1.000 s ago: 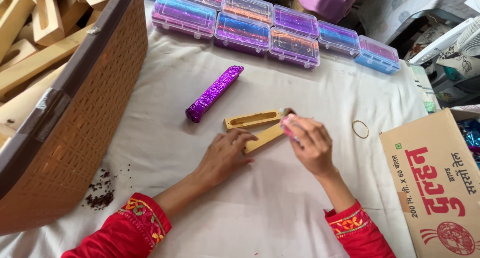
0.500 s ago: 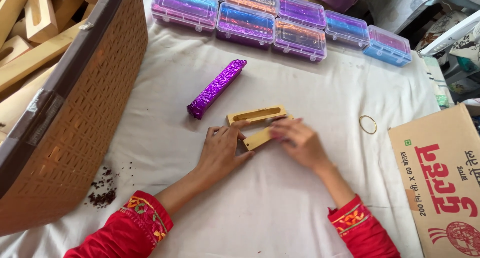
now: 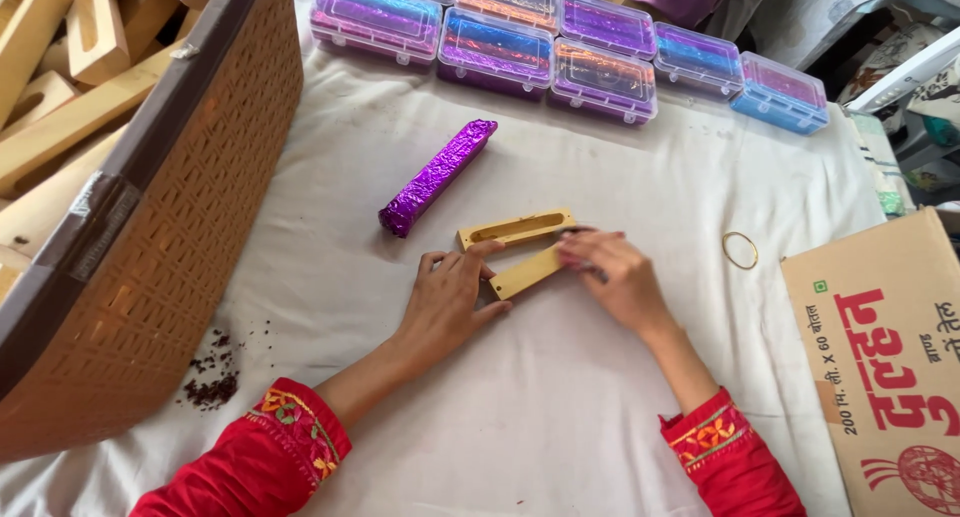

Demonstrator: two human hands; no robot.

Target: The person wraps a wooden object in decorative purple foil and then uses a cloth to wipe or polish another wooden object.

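Two bare hands, both in red embroidered sleeves, worked at the middle of a surface covered in white cloth. The left hand lay palm down, its fingers spread and pressing on the near end of a flat pale wooden bar, not closed around it. The right hand covered the far end of the same bar; its fingers were curled over that end, though whether they gripped or merely pressed it could not be told. The bar lay tilted on the cloth, touching a pale wooden block with a long slot cut into its top, which rested just beyond both hands.

Farther off, to the left of the block, lay a long stick wrapped in shiny purple foil, apart from the hands. A row of small clear plastic cases with purple, pink and blue contents stood along the far edge. A large brown woven basket holding more slotted wooden blocks stood at the left, with dark crumbs beside its base. A rubber band lay to the right, near a printed cardboard carton.
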